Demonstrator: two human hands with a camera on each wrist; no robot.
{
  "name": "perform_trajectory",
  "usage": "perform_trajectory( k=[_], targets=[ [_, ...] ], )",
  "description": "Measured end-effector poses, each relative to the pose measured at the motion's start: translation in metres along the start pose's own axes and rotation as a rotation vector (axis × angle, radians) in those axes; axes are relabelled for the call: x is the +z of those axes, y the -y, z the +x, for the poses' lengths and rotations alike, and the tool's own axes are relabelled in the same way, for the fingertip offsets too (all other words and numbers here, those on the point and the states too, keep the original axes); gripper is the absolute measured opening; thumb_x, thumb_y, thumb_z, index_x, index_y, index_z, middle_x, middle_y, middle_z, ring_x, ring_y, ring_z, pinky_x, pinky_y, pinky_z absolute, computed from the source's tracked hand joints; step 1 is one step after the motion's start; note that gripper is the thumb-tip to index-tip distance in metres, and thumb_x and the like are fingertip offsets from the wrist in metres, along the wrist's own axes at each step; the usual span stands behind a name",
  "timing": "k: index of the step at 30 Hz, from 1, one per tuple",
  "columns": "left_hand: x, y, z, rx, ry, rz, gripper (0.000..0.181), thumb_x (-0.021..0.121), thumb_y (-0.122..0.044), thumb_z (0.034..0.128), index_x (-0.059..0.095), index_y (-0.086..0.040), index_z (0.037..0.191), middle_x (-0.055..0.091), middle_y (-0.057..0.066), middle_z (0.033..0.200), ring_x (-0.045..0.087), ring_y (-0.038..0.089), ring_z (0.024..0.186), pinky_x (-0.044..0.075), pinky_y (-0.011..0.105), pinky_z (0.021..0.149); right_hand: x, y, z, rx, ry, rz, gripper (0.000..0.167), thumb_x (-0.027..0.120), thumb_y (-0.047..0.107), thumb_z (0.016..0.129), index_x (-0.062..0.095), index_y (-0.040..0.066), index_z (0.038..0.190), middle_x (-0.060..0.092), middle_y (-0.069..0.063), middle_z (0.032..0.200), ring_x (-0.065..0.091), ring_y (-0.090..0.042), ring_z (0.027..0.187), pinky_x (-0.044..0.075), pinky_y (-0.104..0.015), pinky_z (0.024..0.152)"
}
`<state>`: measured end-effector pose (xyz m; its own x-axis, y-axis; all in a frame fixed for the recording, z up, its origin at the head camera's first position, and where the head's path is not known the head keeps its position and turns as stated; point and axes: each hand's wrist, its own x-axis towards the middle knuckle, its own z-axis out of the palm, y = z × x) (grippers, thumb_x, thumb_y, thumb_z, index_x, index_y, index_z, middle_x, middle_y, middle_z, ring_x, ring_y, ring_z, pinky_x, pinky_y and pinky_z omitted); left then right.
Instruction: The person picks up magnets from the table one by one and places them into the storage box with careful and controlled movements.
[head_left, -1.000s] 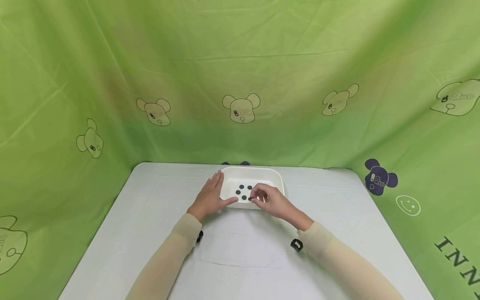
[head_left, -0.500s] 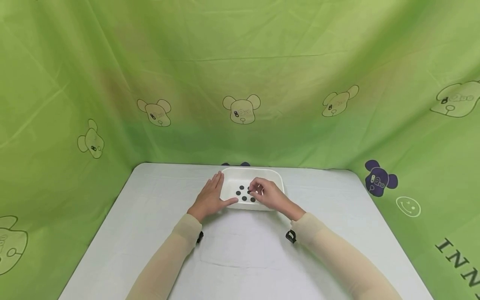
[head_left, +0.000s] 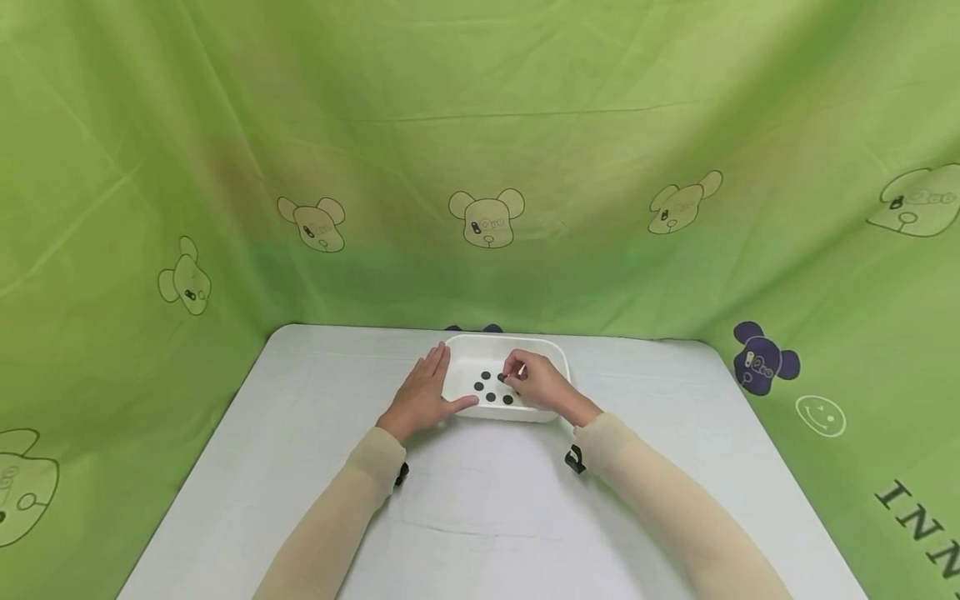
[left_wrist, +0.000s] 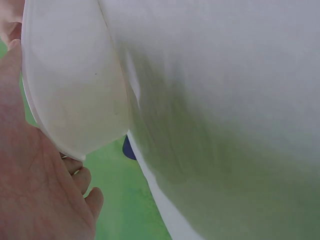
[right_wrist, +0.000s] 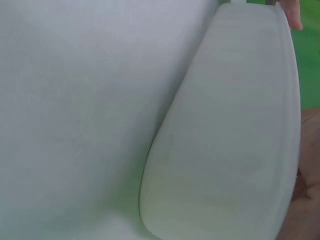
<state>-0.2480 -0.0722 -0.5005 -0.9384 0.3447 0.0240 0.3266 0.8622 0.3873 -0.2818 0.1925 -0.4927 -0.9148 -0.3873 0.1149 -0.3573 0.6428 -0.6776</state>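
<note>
A white shallow rectangular tray [head_left: 540, 412] stands near the table's far edge, with several small black discs [head_left: 491, 397] lying on its floor. My left hand [head_left: 422, 396] rests at the tray's left near corner, its fingers straight along the left side and the thumb along the front rim. My right hand [head_left: 538, 382] reaches over the front rim, thumb and index fingertip pinching at a black disc [head_left: 502, 377]. Its palm covers part of the tray. In the left wrist view, fingers [left_wrist: 82, 180] show past the rim; the right wrist view mostly shows the tray's outer wall [right_wrist: 225, 125].
A white cloth covers the table [head_left: 480, 500]. Green curtains [head_left: 480, 108] with printed bear heads enclose its back and sides. Black straps or mounts [head_left: 575, 459] sit at both wrists.
My right hand has moved away from me, from the front rim towards the middle of the tray. A disc formerly at its fingertips now lies near the front rim. The left hand stays put.
</note>
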Motion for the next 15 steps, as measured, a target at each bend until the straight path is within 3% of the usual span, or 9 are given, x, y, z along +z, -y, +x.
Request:
perform_trajectory(
  k=[6,15],
  targets=[
    [0.0023,0.0008,0.0012,0.003,-0.004,0.002,0.118,0.056,-0.080,0.0965,0.009,-0.003,0.172,0.009,0.015,0.180,0.009,0.031,0.167,0.008,0.043,0.136,0.0011,-0.0013,0.0025,0.048,0.023,0.023,0.009,0.076,0.002,0.097,0.068,0.007,0.098,0.067,-0.002,0.090,0.057,-0.015,0.080,0.050,-0.030,0.075],
    [-0.0005,0.0003,0.0001,0.005,0.000,0.012,0.118,0.055,-0.080,0.0964,0.007,-0.003,0.172,0.007,0.015,0.180,0.009,0.030,0.167,0.007,0.041,0.135,0.0058,-0.0062,0.0071,0.039,0.045,0.018,0.009,0.074,-0.002,0.093,0.068,0.005,0.096,0.066,-0.002,0.087,0.057,-0.014,0.076,0.050,-0.028,0.072]
  ],
)
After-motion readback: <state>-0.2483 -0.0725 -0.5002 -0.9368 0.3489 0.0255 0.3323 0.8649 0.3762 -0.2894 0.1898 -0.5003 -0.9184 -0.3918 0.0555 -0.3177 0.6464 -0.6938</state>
